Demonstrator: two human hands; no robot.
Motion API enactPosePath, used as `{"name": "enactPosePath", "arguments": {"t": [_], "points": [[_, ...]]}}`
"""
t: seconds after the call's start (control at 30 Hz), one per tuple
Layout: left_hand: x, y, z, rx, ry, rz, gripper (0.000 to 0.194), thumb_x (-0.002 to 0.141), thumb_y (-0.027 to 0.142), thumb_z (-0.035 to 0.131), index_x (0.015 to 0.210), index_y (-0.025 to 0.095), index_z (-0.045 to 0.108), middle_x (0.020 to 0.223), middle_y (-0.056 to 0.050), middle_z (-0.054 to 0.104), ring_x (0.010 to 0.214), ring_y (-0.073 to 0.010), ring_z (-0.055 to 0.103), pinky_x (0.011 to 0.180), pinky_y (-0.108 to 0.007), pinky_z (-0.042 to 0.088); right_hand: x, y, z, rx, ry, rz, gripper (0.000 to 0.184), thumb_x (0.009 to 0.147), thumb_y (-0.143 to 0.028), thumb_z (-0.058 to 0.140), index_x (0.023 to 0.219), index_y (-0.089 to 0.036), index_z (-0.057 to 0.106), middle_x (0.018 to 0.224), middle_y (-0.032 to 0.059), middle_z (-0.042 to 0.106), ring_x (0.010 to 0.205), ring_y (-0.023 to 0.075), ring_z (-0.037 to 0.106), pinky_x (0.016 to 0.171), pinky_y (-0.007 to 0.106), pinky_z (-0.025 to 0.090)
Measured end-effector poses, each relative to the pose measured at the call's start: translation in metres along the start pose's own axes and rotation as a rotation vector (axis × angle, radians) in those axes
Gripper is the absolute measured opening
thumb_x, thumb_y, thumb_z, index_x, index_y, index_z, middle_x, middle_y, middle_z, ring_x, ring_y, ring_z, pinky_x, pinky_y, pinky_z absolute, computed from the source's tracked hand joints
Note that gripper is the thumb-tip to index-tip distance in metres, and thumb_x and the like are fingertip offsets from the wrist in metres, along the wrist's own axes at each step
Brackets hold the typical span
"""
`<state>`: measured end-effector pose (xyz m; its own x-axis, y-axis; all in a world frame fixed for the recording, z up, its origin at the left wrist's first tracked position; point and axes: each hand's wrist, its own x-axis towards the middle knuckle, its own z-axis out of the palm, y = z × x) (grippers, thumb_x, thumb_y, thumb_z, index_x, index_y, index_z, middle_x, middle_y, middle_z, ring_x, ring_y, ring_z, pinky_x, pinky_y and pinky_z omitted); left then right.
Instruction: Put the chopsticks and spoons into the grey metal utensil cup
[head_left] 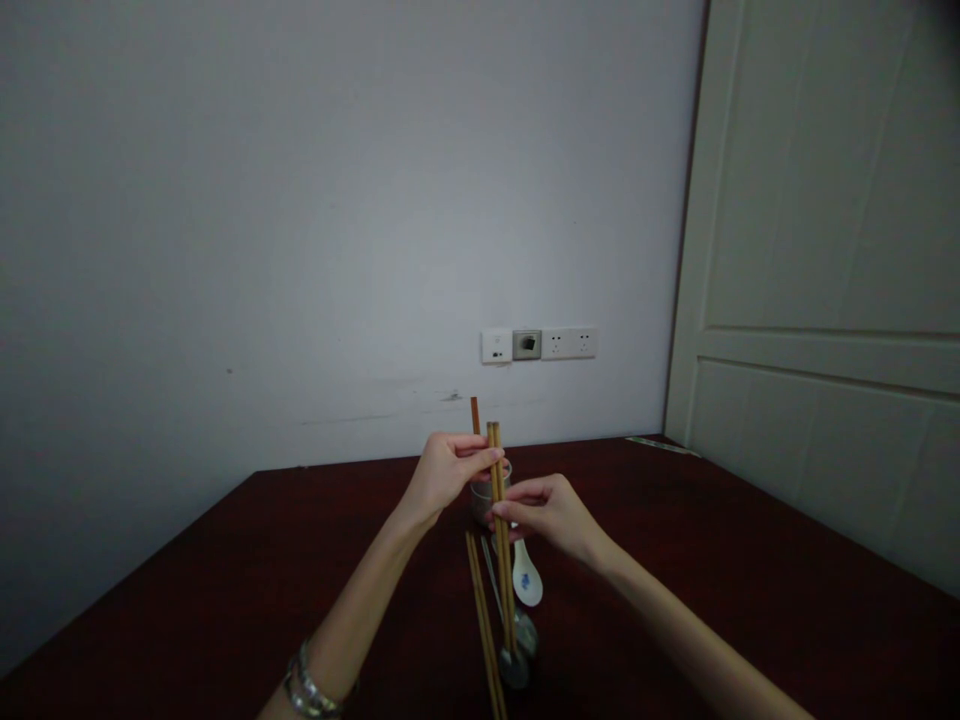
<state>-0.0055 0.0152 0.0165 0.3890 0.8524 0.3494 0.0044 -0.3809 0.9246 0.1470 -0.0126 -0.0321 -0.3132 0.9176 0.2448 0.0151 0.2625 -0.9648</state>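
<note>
A pair of light wooden chopsticks [502, 560] stands nearly upright in front of me, gripped by both hands. My left hand [455, 470] is closed near their top, thumb and fingers pinching them. Lower down, my right hand [551, 512] pinches the same pair. Behind my hands is a cup [482, 504], partly hidden, with a reddish-brown stick [475, 414] rising above it. Beneath lie a white spoon [527, 580] with a blue mark, metal spoons [514, 668] and another pair of chopsticks [484, 625].
The dark red table [202, 570] reaches back to a pale wall with a row of sockets [568, 343]. On the right stands a white panelled door [825, 260]. A thin pale strip [661, 445] lies at the table's back right corner.
</note>
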Motion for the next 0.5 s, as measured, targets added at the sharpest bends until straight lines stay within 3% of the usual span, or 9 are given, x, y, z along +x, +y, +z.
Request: {"name": "enactPosePath", "arguments": {"t": [0.3,0.5], "points": [[-0.0005,-0.0011,-0.0003,-0.011,-0.004,0.008,0.027,0.066,0.035,0.065,0.076,0.010,0.066,0.075,-0.009,0.068,0.072,-0.0180,0.062,0.066,-0.027,0.050,0.0035,0.0038,0.0026,0.035,0.096,-0.003,0.033,0.053,-0.039,0.073,0.069,-0.011,0.067,0.063,0.0037,0.065,0.056,0.0129,0.060,0.054,0.026,0.053],[0.0001,0.0015,0.0009,-0.023,0.025,-0.017,0.027,0.063,0.032,0.068,0.075,0.008,0.066,0.075,-0.010,0.067,0.068,-0.0176,0.062,0.063,-0.027,0.050,0.0053,0.0043,0.0027,0.039,0.091,0.011,0.032,0.051,-0.037,0.074,0.068,-0.011,0.067,0.062,0.0032,0.065,0.054,0.0124,0.059,0.053,0.026,0.053]]}}
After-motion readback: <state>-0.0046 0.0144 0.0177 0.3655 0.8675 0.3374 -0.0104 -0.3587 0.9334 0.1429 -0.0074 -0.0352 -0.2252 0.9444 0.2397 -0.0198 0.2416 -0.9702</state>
